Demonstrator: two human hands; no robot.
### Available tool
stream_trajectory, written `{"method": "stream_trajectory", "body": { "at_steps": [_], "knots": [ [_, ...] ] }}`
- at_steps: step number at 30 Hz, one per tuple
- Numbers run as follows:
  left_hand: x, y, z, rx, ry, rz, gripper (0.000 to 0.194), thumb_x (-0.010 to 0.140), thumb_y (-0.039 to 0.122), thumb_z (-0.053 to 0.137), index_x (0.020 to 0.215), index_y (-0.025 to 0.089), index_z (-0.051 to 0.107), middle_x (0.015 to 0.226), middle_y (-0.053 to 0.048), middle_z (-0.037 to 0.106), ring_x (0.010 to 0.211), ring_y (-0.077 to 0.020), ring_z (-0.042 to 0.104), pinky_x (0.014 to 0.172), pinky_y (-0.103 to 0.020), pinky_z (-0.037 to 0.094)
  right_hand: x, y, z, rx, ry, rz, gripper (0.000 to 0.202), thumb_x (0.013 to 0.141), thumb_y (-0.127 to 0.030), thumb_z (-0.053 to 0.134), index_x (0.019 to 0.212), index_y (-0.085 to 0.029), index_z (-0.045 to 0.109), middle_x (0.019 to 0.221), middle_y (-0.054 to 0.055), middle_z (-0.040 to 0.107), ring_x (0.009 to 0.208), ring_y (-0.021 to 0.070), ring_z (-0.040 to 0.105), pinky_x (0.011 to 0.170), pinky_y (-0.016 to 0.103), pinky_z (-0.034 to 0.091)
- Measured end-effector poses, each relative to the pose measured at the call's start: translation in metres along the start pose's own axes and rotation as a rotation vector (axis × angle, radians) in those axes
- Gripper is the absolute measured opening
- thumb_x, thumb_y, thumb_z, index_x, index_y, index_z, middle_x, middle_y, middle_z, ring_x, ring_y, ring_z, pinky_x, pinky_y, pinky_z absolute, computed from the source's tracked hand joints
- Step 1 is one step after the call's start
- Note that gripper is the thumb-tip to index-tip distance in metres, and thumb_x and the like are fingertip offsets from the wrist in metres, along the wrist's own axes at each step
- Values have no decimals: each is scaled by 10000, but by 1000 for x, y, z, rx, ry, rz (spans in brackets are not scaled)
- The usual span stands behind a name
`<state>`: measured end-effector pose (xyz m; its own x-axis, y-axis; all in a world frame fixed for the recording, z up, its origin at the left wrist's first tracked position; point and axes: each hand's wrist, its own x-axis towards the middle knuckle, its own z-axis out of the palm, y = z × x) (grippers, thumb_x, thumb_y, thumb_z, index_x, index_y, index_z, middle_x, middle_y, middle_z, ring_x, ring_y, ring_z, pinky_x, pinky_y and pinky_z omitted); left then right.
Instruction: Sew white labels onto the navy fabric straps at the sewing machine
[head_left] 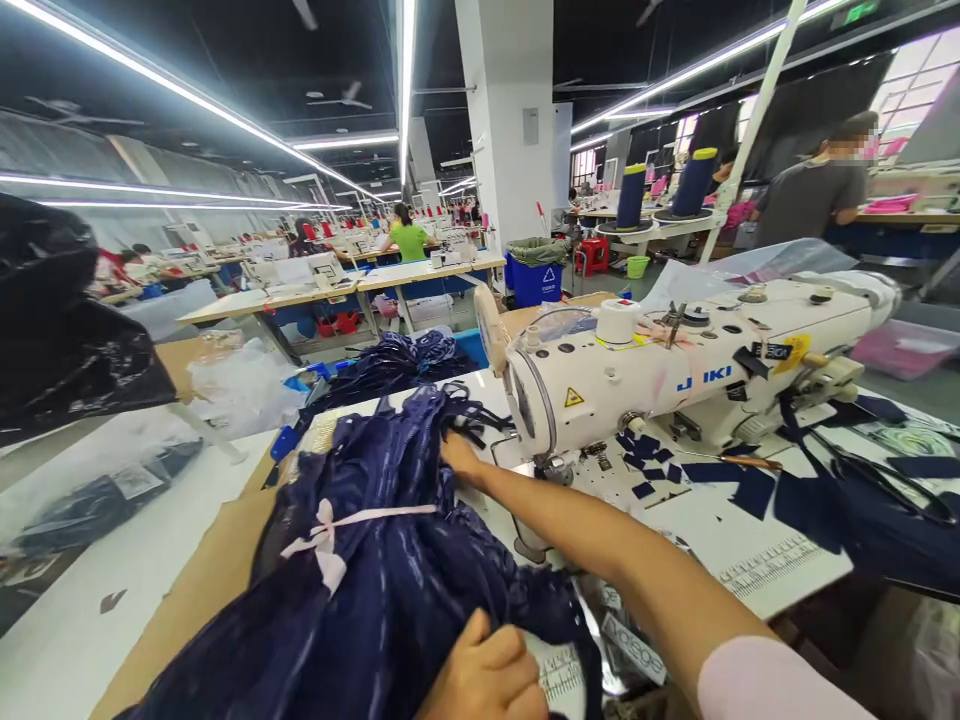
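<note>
A large bundle of sheer navy fabric (375, 570) lies across the near table, with a pale pink strip (390, 514) tied round it in a bow. My right hand (459, 458) reaches to the upper right side of the bundle and is closed on its gathered edge, some fingertips hidden in the folds. Low in the view, my left hand (487, 672) has its fingers curled against the navy fabric, gripping it. Just right of the bundle stands a white sewing machine (600, 390).
Navy scraps (643, 462) and black scissors (885, 475) lie by the machine. Another navy pile (405, 355) sits behind the bundle. At left are a black plastic bag (67, 320) and clear plastic bags (244, 385). A blue bin (536, 275) and a person (806, 195) are farther back.
</note>
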<state>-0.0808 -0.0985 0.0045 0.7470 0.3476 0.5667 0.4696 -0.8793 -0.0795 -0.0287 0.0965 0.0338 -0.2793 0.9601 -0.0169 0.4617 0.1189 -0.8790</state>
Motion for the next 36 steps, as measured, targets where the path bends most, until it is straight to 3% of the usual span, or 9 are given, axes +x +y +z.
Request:
{"method": "stream_trajectory", "body": {
  "at_steps": [4,8,14,17,20,24,28,32,36],
  "knots": [
    [12,-36,-8,-121,-152,-211,180,597,30,376,666,174,458,661,-11,544,714,-157,486,640,-313,337,2,9,2,-20,-17,-2,324,872,-322,373,1076,-121,525,1120,112,555,1064,238,488,888,321,369],
    [1,-61,-33,-54,-170,-264,266,691,1,338,776,167,527,852,-49,593,938,-181,494,785,-333,398,-29,24,-9,-12,-3,4,345,863,-207,359,1173,-81,442,1189,131,505,1098,196,461,926,293,337],
    [-39,-28,-57,144,-243,-231,399,708,16,330,902,238,599,1027,-20,624,1104,-196,466,909,-356,382,-123,37,-12,4,-205,7,264,788,-153,424,1021,-125,545,993,71,613,915,168,556,798,263,424],
    [-56,-5,-69,209,-394,-263,434,642,17,371,904,266,612,1027,14,639,1054,-188,515,886,-314,404,-171,28,-11,-79,-558,-19,261,771,-249,468,990,-123,532,829,44,618,711,152,564,591,230,442],
    [-62,13,-81,230,-500,-403,483,575,13,386,923,259,613,1042,-4,636,1078,-211,501,905,-343,388,-198,12,-19,-286,-826,-187,285,756,-280,513,983,-111,535,782,45,609,640,140,548,516,202,407],
    [-41,26,-93,170,-559,-455,538,564,11,369,999,242,584,1028,-11,641,1050,-206,523,904,-361,382,-210,-1,-41,-516,-884,-411,230,791,-247,503,956,-110,584,798,52,635,699,149,579,598,204,424],
    [3,26,-96,160,-600,-445,420,681,13,313,899,214,611,847,-24,672,752,-183,618,744,-327,457,-224,7,-69,-438,-866,-464,258,812,-217,482,1029,-119,583,891,53,648,781,136,593,680,182,430],
    [45,19,-75,233,-659,-523,340,771,55,307,839,183,615,757,-48,648,688,-204,594,659,-333,458,-245,25,-96,-269,-783,-534,252,811,-163,463,1016,-128,605,868,37,647,791,114,587,709,157,425],
    [67,6,-39,333,-667,-509,441,668,-69,326,932,158,597,923,-79,621,832,-202,568,723,-321,421,-264,45,-122,-147,-598,-549,265,831,-134,413,991,-139,624,842,31,639,769,103,582,726,170,431]
  ]
}}
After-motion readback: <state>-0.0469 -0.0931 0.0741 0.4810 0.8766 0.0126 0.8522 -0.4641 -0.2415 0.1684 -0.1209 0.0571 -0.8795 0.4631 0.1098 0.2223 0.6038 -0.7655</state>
